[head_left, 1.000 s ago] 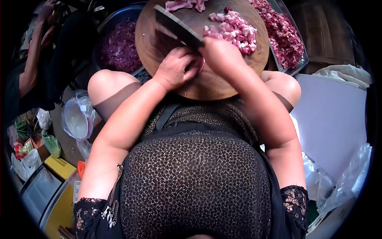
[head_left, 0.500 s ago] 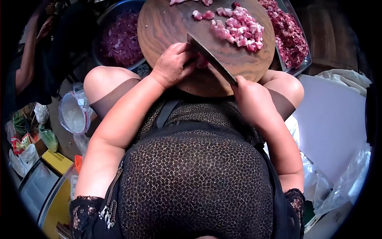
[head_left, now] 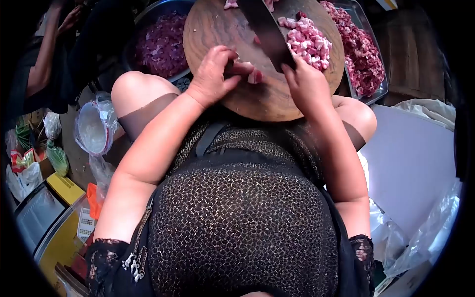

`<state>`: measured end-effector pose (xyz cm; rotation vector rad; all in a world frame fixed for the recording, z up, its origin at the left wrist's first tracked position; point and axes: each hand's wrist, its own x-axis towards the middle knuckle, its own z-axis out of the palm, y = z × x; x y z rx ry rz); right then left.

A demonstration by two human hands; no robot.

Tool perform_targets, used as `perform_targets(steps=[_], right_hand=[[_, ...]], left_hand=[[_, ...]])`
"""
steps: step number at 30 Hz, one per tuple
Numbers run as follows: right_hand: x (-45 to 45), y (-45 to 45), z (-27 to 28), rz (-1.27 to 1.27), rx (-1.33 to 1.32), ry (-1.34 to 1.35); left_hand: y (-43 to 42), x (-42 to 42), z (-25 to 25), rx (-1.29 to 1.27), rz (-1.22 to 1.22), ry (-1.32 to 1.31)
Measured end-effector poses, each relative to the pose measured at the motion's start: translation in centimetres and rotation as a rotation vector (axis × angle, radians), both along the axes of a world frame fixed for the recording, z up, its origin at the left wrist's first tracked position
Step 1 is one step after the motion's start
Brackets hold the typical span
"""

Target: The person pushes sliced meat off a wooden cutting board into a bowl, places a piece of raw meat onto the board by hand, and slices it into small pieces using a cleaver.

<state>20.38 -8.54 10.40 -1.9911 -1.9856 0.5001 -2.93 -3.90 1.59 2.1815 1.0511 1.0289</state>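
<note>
A round wooden chopping board [head_left: 267,101] lies in front of my knees. My left hand [head_left: 213,74] is at its left part, fingers curled round a strip of meat [head_left: 242,67], whose cut end sticks out to the right. My right hand [head_left: 309,84] grips the handle of a broad cleaver [head_left: 264,29]. Its blade slants up and left over the board, apart from the strip. Right of the blade lies a pile of diced meat [head_left: 310,44]. Other pieces of meat [head_left: 231,4] show at the board's top edge, partly behind the blade.
A metal basin [head_left: 161,49] of cut meat stands left of the board, and a metal tray [head_left: 363,54] of chopped meat at its right. A plastic-lined bucket [head_left: 94,131] is at the left. Another person's arm [head_left: 47,49] shows at the upper left.
The cleaver has swung up and away from the strip, its blade now turned flatter over the board. My left hand has shifted slightly, and more of the strip shows.
</note>
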Motion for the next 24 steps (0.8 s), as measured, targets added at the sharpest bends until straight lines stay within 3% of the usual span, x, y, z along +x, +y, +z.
perform_targets(steps=[2, 5, 9, 13, 15, 16, 19, 24], right_hand=[[1.2, -2.9, 1.3, 0.041, -0.025, -0.016], [2.0, -5.7, 2.2, 0.119, -0.081, -0.017], [1.5, -6.1, 3.2, 0.142, -0.257, -0.163], [1.2, -5.8, 3.5, 0.109, -0.273, -0.139], [1.1, -5.6, 3.4, 0.074, -0.263, -0.125], [1.1, -5.5, 3.5, 0.04, -0.247, -0.111], [1.4, -5.5, 3.6, -0.057, -0.333, -0.012], [1.9, -7.1, 3.0, -0.042, -0.243, -0.007]], left_hand=[[0.0, -0.8, 0.5, 0.012, 0.019, 0.053], [0.6, -1.1, -1.0, 0.128, -0.204, 0.148], [2.0, 0.4, -0.9, 0.078, -0.424, 0.039], [0.9, 0.0, 0.4, 0.213, -0.192, 0.186], [0.5, 0.1, 3.2, -0.359, -0.029, 0.472], [0.5, 0.0, 3.1, -0.361, -0.029, 0.471], [1.1, -0.1, 2.0, 0.125, -0.11, 0.314], [-1.2, 2.3, 1.5, 0.208, -0.206, 0.186]])
